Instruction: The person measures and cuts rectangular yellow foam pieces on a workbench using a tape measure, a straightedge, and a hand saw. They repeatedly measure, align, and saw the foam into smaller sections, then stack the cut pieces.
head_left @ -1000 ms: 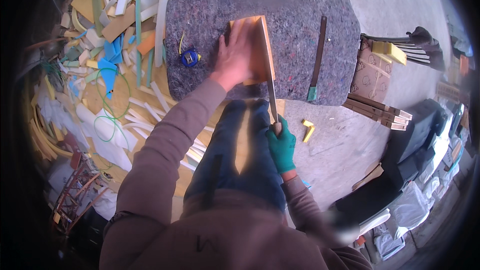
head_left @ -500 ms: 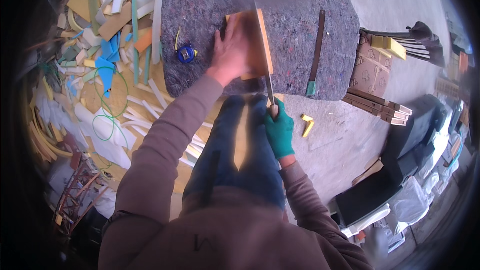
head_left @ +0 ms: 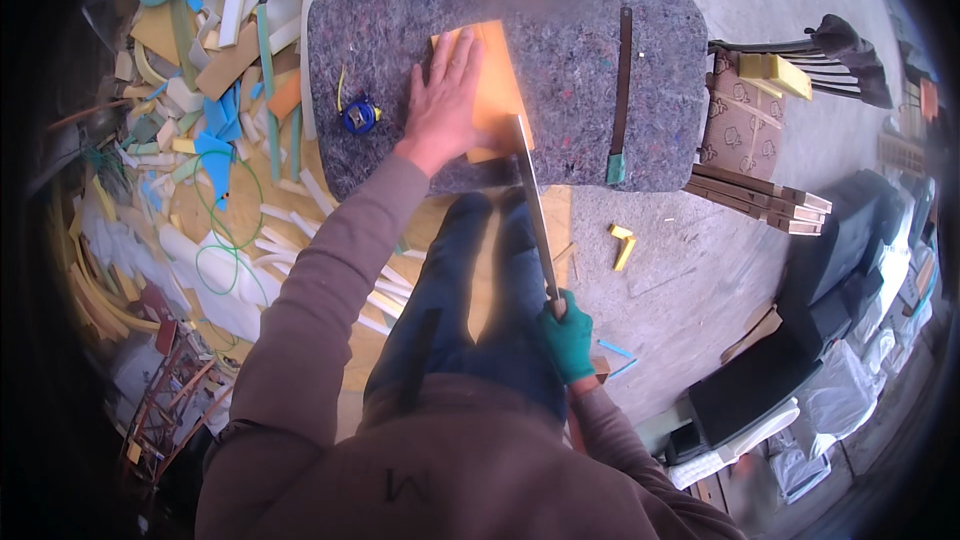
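My bare left hand (head_left: pixel 446 105) lies flat with fingers spread on an orange foam block (head_left: pixel 500 80). The block rests on a grey felt-covered worktop (head_left: pixel 570 30). My right hand (head_left: pixel 568 338), in a green glove, is closed round the handle of a long knife (head_left: pixel 537 215). The narrow blade points away from me, its tip at the block's near right edge. Left of my left hand sits a blue tape measure (head_left: pixel 360 116) with a bit of yellow tape out. A dark flat strip with a green end (head_left: pixel 621 90) lies on the felt to the right.
Heaped foam offcuts (head_left: pixel 215 70) cover the left side. Right of the worktop are a cardboard box (head_left: pixel 742 130) with yellow foam pieces (head_left: pixel 775 75) on it, and stacked wooden slats (head_left: pixel 765 202). Small yellow scraps (head_left: pixel 623 246) lie on the concrete floor. Dark upholstered pieces (head_left: pixel 740 380) stand at lower right.
My right hand has drawn the knife back toward me, so the blade's tip has come from the block's far end to its near part. My left hand stays on the block.
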Available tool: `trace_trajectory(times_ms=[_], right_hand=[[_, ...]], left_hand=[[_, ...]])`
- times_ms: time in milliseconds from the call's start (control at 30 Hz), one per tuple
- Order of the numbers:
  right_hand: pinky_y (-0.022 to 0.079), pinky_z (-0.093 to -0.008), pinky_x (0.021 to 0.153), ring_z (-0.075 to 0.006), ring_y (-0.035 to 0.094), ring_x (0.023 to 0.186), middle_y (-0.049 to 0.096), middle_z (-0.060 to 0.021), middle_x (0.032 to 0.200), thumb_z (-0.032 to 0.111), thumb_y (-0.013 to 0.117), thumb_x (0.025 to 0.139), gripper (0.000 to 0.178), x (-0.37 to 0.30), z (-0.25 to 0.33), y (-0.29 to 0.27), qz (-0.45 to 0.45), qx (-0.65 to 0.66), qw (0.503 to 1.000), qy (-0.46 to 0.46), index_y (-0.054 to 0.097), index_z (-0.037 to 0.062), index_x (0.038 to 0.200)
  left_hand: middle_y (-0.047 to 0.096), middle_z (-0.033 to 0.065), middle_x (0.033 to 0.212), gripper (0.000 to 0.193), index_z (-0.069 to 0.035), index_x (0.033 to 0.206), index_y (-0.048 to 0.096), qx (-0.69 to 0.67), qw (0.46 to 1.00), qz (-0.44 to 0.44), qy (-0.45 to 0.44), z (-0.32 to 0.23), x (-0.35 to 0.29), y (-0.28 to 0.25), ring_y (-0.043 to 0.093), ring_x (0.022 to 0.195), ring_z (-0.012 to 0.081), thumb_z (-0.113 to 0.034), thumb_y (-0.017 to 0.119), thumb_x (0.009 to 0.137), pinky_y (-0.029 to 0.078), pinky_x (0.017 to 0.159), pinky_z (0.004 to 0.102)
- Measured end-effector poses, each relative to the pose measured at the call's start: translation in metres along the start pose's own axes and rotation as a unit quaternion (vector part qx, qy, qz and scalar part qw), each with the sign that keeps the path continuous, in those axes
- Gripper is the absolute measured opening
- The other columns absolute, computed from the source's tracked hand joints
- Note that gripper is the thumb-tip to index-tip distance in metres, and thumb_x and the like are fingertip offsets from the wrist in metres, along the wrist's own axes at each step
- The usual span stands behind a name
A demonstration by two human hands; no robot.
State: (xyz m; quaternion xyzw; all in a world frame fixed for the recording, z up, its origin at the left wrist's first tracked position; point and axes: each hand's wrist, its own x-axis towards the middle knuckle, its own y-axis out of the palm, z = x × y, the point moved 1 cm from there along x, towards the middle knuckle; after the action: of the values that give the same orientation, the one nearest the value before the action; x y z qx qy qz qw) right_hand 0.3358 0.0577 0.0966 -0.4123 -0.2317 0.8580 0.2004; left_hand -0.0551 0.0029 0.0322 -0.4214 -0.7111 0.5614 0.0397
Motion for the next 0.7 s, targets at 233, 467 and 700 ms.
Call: trace_trajectory(times_ms=[233, 467, 700], right_hand=[[0.057, -0.0419, 0.066, -0.03, 0.078, 0.072, 0.073, -0.0187, 0.078, 0.012, 0.069, 0.097, 0.026, 0.031, 0.033, -0.004, -0.012, 0.055, 0.998, -0.005, 0.072, 0.0076, 0.122], [0.055, -0.0391, 0.062, -0.0227, 0.074, 0.065, 0.072, -0.0159, 0.077, 0.013, 0.067, 0.1, 0.019, 0.118, 0.109, 0.001, -0.042, 0.058, 0.985, -0.155, 0.07, 0.0038, 0.117], [0.054, -0.033, 0.06, -0.0117, 0.07, 0.069, 0.069, -0.0062, 0.074, 0.013, 0.066, 0.101, 0.019, 0.141, 0.116, 0.012, -0.003, 0.089, 0.995, -0.056, 0.07, 0.0022, 0.115]], left_hand=[[0.005, 0.0095, 0.183, 0.142, -0.007, 0.174, 0.012, 0.012, 1.0, -0.011, 0.007, -0.002, -0.002, 0.002, -0.003, 0.169, 0.0323, -0.041, 0.099, 0.067, 0.017, 0.132, 0.0652], [0.006, 0.0125, 0.183, 0.141, -0.006, 0.174, 0.012, -0.007, 1.0, 0.0, 0.016, 0.003, -0.003, 0.005, -0.007, 0.169, 0.0321, -0.041, 0.097, 0.068, 0.016, 0.131, 0.0666], [0.008, 0.0143, 0.182, 0.137, -0.006, 0.173, 0.015, 0.016, 1.0, -0.004, 0.021, 0.011, -0.001, 0.016, -0.007, 0.169, 0.0324, -0.04, 0.096, 0.069, 0.017, 0.13, 0.0681]])
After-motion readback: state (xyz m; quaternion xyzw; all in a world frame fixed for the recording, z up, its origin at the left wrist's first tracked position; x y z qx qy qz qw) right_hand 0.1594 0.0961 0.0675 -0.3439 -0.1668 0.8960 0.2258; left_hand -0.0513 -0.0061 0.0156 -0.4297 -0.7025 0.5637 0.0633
